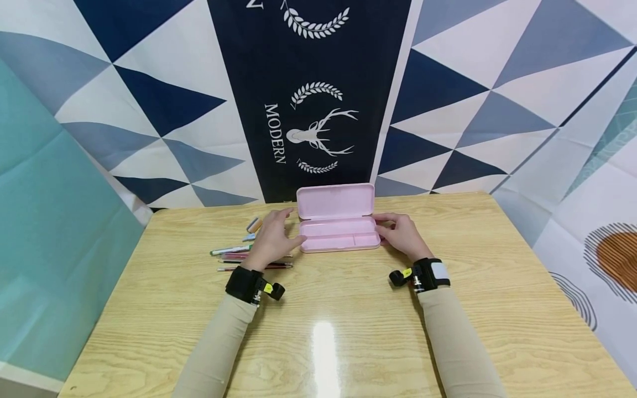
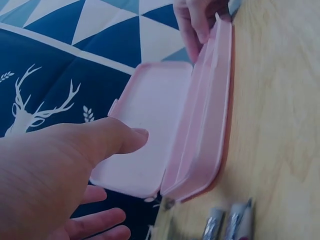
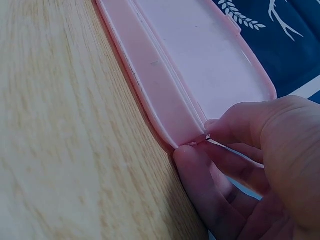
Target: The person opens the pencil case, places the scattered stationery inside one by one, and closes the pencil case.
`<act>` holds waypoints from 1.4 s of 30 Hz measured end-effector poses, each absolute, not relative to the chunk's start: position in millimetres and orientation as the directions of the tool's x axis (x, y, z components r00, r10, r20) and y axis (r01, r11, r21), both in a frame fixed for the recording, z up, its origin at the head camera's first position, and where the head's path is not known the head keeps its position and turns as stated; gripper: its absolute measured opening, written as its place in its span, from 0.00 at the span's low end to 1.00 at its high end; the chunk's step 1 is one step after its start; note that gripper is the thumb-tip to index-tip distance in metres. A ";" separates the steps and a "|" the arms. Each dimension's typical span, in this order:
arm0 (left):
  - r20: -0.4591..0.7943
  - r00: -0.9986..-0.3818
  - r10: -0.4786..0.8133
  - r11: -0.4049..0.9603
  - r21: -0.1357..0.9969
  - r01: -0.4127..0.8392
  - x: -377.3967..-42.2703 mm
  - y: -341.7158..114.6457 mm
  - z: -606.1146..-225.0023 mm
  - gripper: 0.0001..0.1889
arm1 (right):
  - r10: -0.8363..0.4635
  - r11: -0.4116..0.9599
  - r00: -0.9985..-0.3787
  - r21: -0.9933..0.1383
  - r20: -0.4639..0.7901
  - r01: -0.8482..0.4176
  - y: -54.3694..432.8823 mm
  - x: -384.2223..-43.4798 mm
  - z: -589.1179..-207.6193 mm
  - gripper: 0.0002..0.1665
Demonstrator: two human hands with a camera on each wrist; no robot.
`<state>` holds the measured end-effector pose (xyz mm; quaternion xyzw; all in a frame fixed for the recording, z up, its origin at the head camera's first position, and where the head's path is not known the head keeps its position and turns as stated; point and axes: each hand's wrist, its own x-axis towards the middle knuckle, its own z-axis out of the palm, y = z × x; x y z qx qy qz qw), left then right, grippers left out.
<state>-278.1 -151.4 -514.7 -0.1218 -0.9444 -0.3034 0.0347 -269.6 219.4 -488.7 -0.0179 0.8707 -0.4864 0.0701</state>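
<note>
A pink pencil case [image 1: 328,243] stands open on the wooden table, its lid [image 1: 335,200] tipped back against the wall covering. Inside, the tray shows bare compartments and a small divider toward the right. At the case's right end my right hand [image 1: 400,235] pinches the edge; in the right wrist view the thumb and fingers [image 3: 195,165] meet at the corner. My left hand [image 1: 273,239] hovers by the left end with thumb and fingers spread apart. In the left wrist view its thumb [image 2: 125,140] overlaps the lid, and nothing lies within that hand.
Left of the case lie several pencils [image 1: 229,269], a green-and-white marker [image 1: 224,251], an eraser with an orange-and-blue wrapper [image 1: 254,225] and a small light-blue item [image 1: 249,237]. Some lie partly under the left hand. A patterned cloth [image 1: 318,138] hangs behind the table's back edge.
</note>
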 end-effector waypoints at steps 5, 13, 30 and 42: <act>0.149 -0.968 0.202 0.782 0.571 0.251 -272.4 -161.1 -497.6 0.41 | -0.096 0.530 -0.990 -0.847 -0.107 0.040 219.0 -269.1 -489.2 0.25; 0.235 -0.951 0.203 0.825 0.482 0.296 -288.7 -190.7 -514.7 0.29 | -0.095 0.526 -0.991 -0.850 -0.098 0.033 219.7 -268.9 -488.9 0.25; 0.076 -0.989 0.129 0.869 0.471 0.150 -241.6 -211.9 -440.8 0.21 | -0.080 0.546 -0.987 -0.835 -0.137 0.072 218.3 -267.6 -487.5 0.26; -0.070 -0.996 0.050 0.848 0.530 0.006 -243.4 -222.4 -439.8 0.15 | -0.081 0.545 -0.985 -0.834 -0.154 0.085 217.2 -266.8 -484.3 0.26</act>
